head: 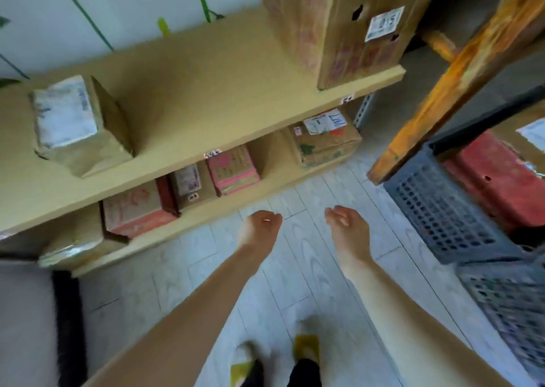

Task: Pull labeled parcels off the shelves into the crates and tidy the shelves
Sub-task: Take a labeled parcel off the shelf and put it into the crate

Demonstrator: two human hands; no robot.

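Observation:
Both hands hang empty over the pale floor in front of the shelves. My left hand (pixel 261 227) has loosely curled fingers and holds nothing; my right hand (pixel 346 228) is relaxed and empty too. On the upper shelf (pixel 206 91) sit a small labeled parcel (pixel 79 124) at the left and a tall cardboard box (pixel 339 23) with a white label at the right. The lower shelf (pixel 206 212) carries a labeled brown box (pixel 324 141), a pink box (pixel 233 169), a small brown box (pixel 191 184) and a red-printed box (pixel 135 209).
A grey perforated crate (pixel 442 209) holding a red box (pixel 501 180) stands at the right, with another grey crate (pixel 513 304) nearer me. An orange wooden beam (pixel 460 74) slants above them. A plastic-wrapped packet (pixel 73 248) lies at the lower shelf's left end.

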